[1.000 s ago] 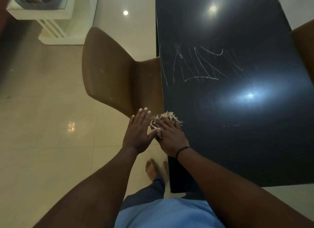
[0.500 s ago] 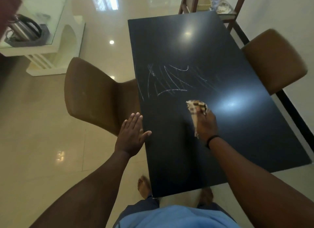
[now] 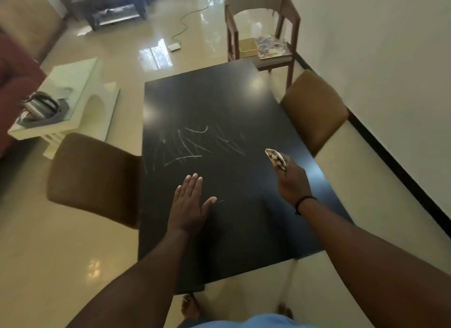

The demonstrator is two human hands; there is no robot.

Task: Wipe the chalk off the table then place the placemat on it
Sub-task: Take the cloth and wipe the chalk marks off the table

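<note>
The left hand point(image 3: 189, 200) lies flat with fingers straight on the black counter point(image 3: 244, 103), at six o'clock from the chalk marks point(image 3: 195, 144). The right hand point(image 3: 291, 183) grips a bunched patterned cloth point(image 3: 275, 157) at three o'clock from the marks, above the counter's right edge.

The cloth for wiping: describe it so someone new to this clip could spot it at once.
Start at the black table in the middle of the room, with chalk marks across its centre. To the right of those marks, the right hand holds a small bunched cloth above the tabletop. It is the only pale, patterned thing over the table; the left hand lies flat and empty.
</note>
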